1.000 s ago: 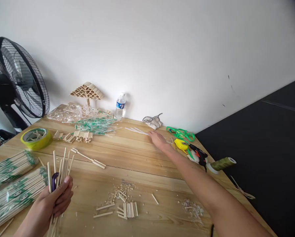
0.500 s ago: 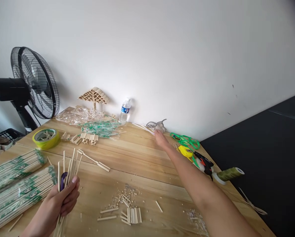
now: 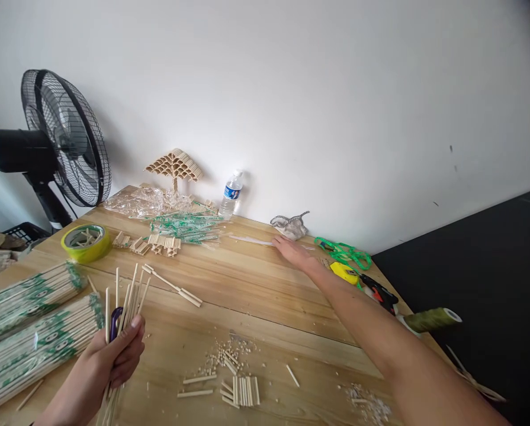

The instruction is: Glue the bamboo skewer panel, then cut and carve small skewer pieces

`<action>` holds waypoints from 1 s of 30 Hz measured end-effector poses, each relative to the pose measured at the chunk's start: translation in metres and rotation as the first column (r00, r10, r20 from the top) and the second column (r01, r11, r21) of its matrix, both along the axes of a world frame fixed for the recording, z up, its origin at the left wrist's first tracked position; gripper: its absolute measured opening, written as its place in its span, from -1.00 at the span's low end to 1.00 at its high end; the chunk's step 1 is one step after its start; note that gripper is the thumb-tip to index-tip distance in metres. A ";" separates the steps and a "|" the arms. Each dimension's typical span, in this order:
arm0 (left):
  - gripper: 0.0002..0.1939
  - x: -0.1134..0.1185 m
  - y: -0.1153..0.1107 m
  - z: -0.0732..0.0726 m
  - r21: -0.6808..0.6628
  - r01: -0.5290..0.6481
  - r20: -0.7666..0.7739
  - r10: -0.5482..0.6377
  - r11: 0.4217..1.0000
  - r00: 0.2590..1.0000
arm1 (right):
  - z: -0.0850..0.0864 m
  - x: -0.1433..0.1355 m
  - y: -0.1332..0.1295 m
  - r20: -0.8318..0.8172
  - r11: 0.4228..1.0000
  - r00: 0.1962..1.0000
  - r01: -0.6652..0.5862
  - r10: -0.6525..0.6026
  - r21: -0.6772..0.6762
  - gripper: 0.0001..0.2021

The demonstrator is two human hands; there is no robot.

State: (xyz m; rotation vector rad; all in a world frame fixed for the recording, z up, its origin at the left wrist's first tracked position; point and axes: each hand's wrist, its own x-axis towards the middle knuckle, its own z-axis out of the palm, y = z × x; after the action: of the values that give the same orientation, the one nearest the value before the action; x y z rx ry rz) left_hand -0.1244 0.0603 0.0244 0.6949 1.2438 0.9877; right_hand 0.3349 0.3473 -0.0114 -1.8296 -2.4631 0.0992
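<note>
My left hand (image 3: 113,355) is closed round a bundle of thin bamboo sticks (image 3: 129,293) and a purple-handled tool (image 3: 115,315), held upright over the near left of the wooden table (image 3: 247,296). My right arm stretches far across the table. My right hand (image 3: 294,251) lies flat on several pale glue sticks (image 3: 251,239) near the back wall, just in front of a small grey-and-white object (image 3: 290,225). Whether its fingers grip the sticks I cannot tell.
Packs of sticks (image 3: 29,331) lie at the left, with yellow tape (image 3: 86,242), cut stick pieces (image 3: 238,390), a stick tree model (image 3: 174,165), a water bottle (image 3: 231,193), green cord (image 3: 344,253), a yellow tape measure (image 3: 344,272), a glue gun (image 3: 380,293), a thread spool (image 3: 433,319) and a fan (image 3: 64,139).
My right hand reached toward the back wall beside the grey object, then drew back a little onto the glue sticks. The left hand kept its bundle; the camera view shifted.
</note>
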 end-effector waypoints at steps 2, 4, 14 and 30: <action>-0.34 0.000 -0.001 0.001 0.012 0.000 0.006 0.000 1.000 1.000 | 0.005 0.006 -0.018 0.038 0.994 0.994 -0.099 0.100 -0.042 -0.74; -0.34 0.000 -0.001 0.001 0.025 0.003 0.012 -0.004 1.000 1.000 | 0.008 0.006 -0.037 0.068 0.979 0.979 -0.189 0.194 -0.074 -0.74; -0.43 -0.006 -0.002 0.015 0.098 0.078 -0.105 -0.067 0.992 0.992 | 0.007 -0.044 -0.113 0.150 0.968 0.957 -0.249 0.247 -0.002 -0.64; -0.79 0.010 0.136 0.022 -0.044 0.694 -0.993 -0.105 0.719 0.045 | 0.011 -0.129 -0.247 0.152 0.982 0.971 -0.188 0.184 0.012 -0.68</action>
State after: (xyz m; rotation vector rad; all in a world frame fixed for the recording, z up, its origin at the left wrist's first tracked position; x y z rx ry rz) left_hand -0.1149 0.1960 0.0465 2.2713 1.6839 0.1294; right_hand 0.2060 0.1002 -0.0002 -1.6491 -2.7205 -0.0640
